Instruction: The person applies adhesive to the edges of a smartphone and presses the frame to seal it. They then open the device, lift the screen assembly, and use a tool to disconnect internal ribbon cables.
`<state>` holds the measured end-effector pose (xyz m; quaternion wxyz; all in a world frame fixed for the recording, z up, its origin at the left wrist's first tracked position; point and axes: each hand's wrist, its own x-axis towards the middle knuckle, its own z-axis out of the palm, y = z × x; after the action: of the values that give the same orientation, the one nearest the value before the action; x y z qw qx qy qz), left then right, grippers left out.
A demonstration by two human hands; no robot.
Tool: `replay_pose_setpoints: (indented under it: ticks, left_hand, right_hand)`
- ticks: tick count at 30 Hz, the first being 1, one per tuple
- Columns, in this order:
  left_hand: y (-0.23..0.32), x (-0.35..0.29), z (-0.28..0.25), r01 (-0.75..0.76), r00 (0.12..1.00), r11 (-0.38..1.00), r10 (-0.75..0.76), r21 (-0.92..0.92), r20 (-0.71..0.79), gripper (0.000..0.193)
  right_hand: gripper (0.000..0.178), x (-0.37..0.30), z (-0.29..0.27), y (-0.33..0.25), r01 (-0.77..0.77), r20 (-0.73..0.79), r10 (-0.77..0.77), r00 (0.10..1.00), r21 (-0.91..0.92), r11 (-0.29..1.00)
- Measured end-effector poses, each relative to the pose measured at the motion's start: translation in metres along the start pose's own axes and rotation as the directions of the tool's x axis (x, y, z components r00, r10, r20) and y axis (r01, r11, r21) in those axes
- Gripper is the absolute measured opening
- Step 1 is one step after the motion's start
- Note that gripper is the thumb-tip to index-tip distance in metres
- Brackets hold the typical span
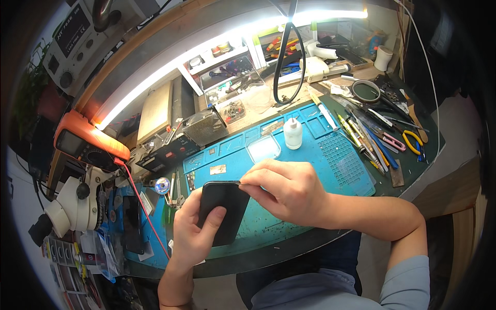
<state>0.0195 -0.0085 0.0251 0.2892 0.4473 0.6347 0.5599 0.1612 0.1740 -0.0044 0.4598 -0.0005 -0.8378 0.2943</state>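
Note:
A black smartphone (pixel 231 214) is gripped in my left hand (pixel 195 227), its dark screen facing me and my thumb lying across the face. My right hand (pixel 289 188) is closed in a pinch at the phone's upper right corner. What sits between those fingertips, if anything, is too small to make out. Beneath both hands lies a blue repair mat (pixel 268 217). A white dropper bottle (pixel 293 134) stands upright on the mat beyond my right hand, with a small clear dish (pixel 263 149) beside it.
Pliers, tweezers and screwdrivers crowd the right side near a magnifier (pixel 366 91). An orange multimeter (pixel 85 139) with a red lead (pixel 135 191) and a white microscope (pixel 72 204) stand at left. Another dark phone (pixel 133 225) lies there. A black cable (pixel 279 62) hangs over the bench.

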Motion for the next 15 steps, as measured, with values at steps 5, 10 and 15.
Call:
replay_pose_setpoints:
  ticks: [5, 10, 15]
  left_hand:
    - [-0.0010, -0.0003, 0.0022, -0.034, 0.999, 0.999, 0.034, 0.041, -0.006, 0.032]
    - [-0.0021, -0.0009, 0.0017, -0.055, 0.998, 0.996, 0.056, 0.064, -0.008, 0.032]
    - [-0.0011, -0.0019, 0.0025, -0.049, 0.999, 0.997, 0.050, 0.063, -0.009, 0.032]
  right_hand:
    - [0.011, -0.0019, 0.0005, 0.0008, -0.106, 0.007, 0.106, 0.994, 0.118, 0.987]
    - [0.010, -0.0016, 0.0022, 0.0007, -0.148, 0.004, 0.149, 0.989, 0.173, 0.974]
    - [0.009, -0.0020, 0.0037, 0.0018, -0.160, -0.011, 0.166, 0.986, 0.198, 0.967]
